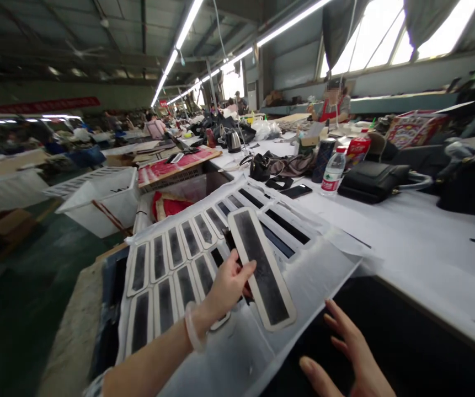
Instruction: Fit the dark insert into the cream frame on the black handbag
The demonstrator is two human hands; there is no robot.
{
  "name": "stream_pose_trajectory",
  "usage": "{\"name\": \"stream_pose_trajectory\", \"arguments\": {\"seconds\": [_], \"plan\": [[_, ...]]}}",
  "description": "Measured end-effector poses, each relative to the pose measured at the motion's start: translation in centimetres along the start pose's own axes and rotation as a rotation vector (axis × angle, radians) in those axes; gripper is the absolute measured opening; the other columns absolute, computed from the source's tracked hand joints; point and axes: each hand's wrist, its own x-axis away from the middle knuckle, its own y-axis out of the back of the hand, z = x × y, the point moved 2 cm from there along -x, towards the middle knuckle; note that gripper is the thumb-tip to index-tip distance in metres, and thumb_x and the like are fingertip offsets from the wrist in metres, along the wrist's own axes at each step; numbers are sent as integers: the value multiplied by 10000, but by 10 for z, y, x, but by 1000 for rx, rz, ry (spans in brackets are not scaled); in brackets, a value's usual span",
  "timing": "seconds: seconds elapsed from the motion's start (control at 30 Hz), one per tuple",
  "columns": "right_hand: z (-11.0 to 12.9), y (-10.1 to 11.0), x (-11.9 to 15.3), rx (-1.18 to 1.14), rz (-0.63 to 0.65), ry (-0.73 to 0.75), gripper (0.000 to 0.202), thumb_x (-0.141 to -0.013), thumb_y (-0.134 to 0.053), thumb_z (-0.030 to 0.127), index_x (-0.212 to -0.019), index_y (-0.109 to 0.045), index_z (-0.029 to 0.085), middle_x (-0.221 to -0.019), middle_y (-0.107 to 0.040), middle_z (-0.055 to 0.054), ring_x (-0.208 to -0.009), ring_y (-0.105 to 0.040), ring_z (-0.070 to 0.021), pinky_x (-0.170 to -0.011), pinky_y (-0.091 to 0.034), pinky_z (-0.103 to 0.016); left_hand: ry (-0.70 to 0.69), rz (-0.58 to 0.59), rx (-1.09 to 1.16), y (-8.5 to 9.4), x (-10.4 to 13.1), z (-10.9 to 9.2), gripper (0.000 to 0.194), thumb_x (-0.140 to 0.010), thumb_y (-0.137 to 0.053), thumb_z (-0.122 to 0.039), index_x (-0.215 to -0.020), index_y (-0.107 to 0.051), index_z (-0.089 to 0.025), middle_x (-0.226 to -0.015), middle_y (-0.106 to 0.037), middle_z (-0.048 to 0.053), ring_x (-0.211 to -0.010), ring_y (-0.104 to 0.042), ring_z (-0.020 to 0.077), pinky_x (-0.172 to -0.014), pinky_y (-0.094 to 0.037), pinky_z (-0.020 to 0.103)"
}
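At the centre of the frame the left hand [227, 286] pinched one long rounded strip [262, 267], dark and matte inside a pale border, its grip closed on the strip's left edge and lifting it tilted above the worktop [427, 231]. Rows of matching strips [171, 264] lay flat on a thin white sheet [315, 270] at centre left. At lower right the right hand [345, 358] hovered, fingers spread and holding nothing, over a dark smooth surface [406, 336].

Long ceiling lights [179, 41] and big windows [390, 33] make the room bright. The windows glare white. The floor at the left looks dark. Edges bend and blur.
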Motion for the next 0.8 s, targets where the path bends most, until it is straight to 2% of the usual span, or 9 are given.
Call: {"name": "stream_pose_trajectory", "arguments": {"seconds": [0.1, 0.2, 0.37, 0.43, 0.5, 0.57, 0.67, 0.73, 0.8], "plan": [[14, 29, -14, 139, -10, 60, 859, -874, -646, 505, -1553, -179, 259, -1544, -384, -159, -1370, -441, -368, -1038, -494, -575, -110, 153, -6, -57, 26, 3, 275, -902, -646, -420, -1069, -566, -217, -755, -684, -21, -583, -666, 142, -493, -539, 217], [25, 58, -13, 130, -63, -68, 835, -895, -611, 483, -1554, -157, 245, -1525, -412, -159, -1365, -456, -341, -1070, -465, -562, -225, 368, 39, -109, 45, -2, 214, -946, -602, -356, -1121, -590, -232, -951, -714, 20, -826, -701, 175, -734, -591, 284], [20, 130, 14, 196, -201, -181, 824, -846, -667, 424, -1527, -224, 284, -1464, -483, -122, -1310, -521, -323, -1062, -484, -522, -267, 837, 40, -167, 62, -22, 460, -852, -692, -514, -1188, -588, -216, -1016, -726, 68, -889, -702, 222, -759, -583, 310], [16, 170, 34, 197, -248, -185, 805, -847, -671, 382, -1522, -240, 301, -1499, -456, -100, -1358, -470, -315, -1103, -427, -506, -425, 744, -76, -177, 57, -32, 379, -835, -726, -482, -1097, -625, -227, -892, -719, 23, -745, -676, 167, -660, -553, 261], [12, 207, 55, 189, -257, -194, 800, -860, -663, 376, -1532, -236, 301, -1548, -404, -89, -1399, -408, -311, -1119, -372, -482, -677, 391, -220, -182, 45, -45, 365, -800, -779, -427, -1078, -627, -247, -884, -684, -3, -720, -627, 137, -663, -524, 247], [10, 237, 75, 206, -244, -189, 813, -854, -676, 399, -1535, -243, 302, -1565, -383, -84, -1400, -395, -311, -1093, -384, -472, -840, 197, -303, -194, 34, -58, 635, -708, -850, -444, -1247, -562, -270, -1150, -648, 41, -956, -623, 187, -850, -522, 309], [9, 264, 94, 248, -206, -170, 818, -846, -693, 425, -1530, -256, 322, -1578, -365, -62, -1407, -376, -301, -1091, -372, -466, -823, 550, -363, -230, 24, -73, 837, -665, -869, -473, -1387, -499, -266, -1352, -584, 76, -1214, -548, 271, -1043, -439, 400], [7, 276, 101, 241, -156, -163, 813, -870, -675, 434, -1539, -224, 336, -1600, -321, -48, -1423, -342, -290, -1110, -359, -447, -769, 847, -399, -258, 28, -80, 501, -771, -807, -395, -1216, -649, -228, -1091, -705, 29, -1017, -640, 225, -906, -498, 326], [3, 288, 106, 245, -88, -185, 802, -898, -648, 448, -1550, -191, 345, -1614, -285, -47, -1432, -316, -293, -1123, -352, -444, -837, 954, -442, -283, 38, -84, 141, -849, -737, -303, -928, -720, -188, -793, -681, -25, -750, -622, 147, -691, -473, 238]]}}
